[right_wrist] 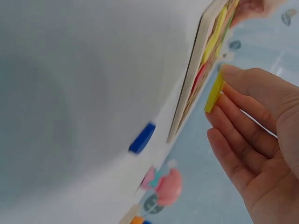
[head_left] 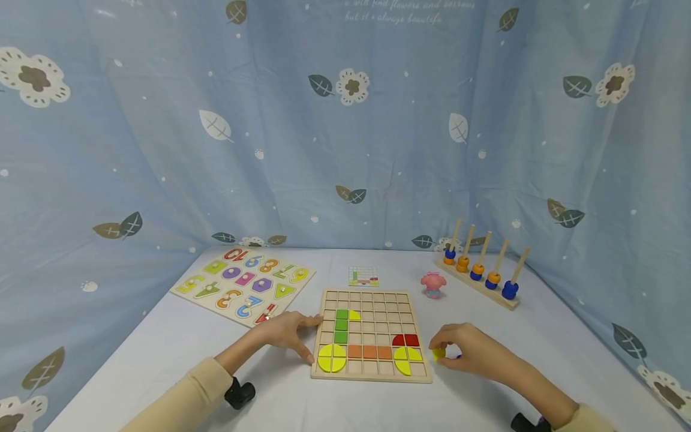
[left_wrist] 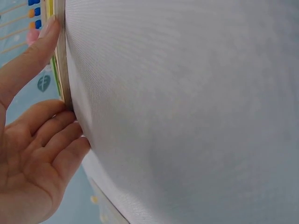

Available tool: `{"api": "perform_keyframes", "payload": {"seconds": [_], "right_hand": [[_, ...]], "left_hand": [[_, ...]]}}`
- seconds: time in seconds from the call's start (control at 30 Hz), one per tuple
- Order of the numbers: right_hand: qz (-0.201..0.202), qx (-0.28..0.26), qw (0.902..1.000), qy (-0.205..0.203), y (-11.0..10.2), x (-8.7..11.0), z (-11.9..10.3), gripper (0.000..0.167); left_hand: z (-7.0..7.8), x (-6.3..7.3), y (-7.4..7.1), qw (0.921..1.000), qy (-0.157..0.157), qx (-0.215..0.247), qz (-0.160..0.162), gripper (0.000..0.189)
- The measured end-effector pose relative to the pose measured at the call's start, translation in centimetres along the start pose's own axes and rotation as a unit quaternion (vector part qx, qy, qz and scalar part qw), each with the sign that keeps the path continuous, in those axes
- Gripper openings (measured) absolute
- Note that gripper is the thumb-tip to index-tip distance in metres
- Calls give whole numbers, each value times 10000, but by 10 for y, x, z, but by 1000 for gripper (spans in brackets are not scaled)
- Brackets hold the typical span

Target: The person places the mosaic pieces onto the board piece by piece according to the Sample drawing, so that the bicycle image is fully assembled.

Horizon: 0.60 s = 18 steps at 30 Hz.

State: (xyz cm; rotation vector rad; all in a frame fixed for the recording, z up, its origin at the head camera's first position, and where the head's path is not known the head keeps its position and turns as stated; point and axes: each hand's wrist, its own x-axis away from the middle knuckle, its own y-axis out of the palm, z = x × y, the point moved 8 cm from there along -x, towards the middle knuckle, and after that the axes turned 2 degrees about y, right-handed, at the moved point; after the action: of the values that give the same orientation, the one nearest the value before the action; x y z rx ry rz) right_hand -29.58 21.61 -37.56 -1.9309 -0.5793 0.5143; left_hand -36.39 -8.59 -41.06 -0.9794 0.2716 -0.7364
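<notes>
A wooden grid board (head_left: 372,378) lies on the table, with green squares, orange squares, red pieces and yellow quarter circles in its cells. Its lower right yellow circle has three quarters. At the board's left edge, my left hand (head_left: 288,333) rests with thumb and fingers spread, touching the side; the left wrist view shows the thumb (left_wrist: 35,58) on the rim. Just right of the board, my right hand (head_left: 469,351) pinches a yellow piece (right_wrist: 215,92) between thumb and fingers, held off the table. A small blue piece (right_wrist: 142,138) lies on the cloth near that hand.
Behind the board lies a small pattern card (head_left: 364,276). A number-and-shape puzzle (head_left: 243,285) occupies the left side. To the right stand a pink figurine (head_left: 433,284) and a peg stand (head_left: 480,282) with blue and orange beads. A blue curtain (head_left: 345,150) hangs behind.
</notes>
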Motion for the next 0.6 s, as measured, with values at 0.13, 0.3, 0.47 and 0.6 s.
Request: {"api": "perform_keyframes", "payload": {"seconds": [0.13, 0.3, 0.47, 0.6], "right_hand": [[-96, 1, 9999, -58, 7, -4, -9, 18], [-152, 33, 9998, -121, 17, -11, -18, 16], [-146, -28, 9997, -187, 25, -16, -24, 15], [-123, -46, 9996, -247, 28, -16, -28, 14]], "left_hand": [[0, 1, 0, 10000, 14, -26, 7, 88], [-1, 1, 1, 10000, -16, -28, 6, 88], [-1, 1, 1, 10000, -19, -56, 14, 88], [-1, 1, 1, 10000, -46, -46, 5, 88]]}}
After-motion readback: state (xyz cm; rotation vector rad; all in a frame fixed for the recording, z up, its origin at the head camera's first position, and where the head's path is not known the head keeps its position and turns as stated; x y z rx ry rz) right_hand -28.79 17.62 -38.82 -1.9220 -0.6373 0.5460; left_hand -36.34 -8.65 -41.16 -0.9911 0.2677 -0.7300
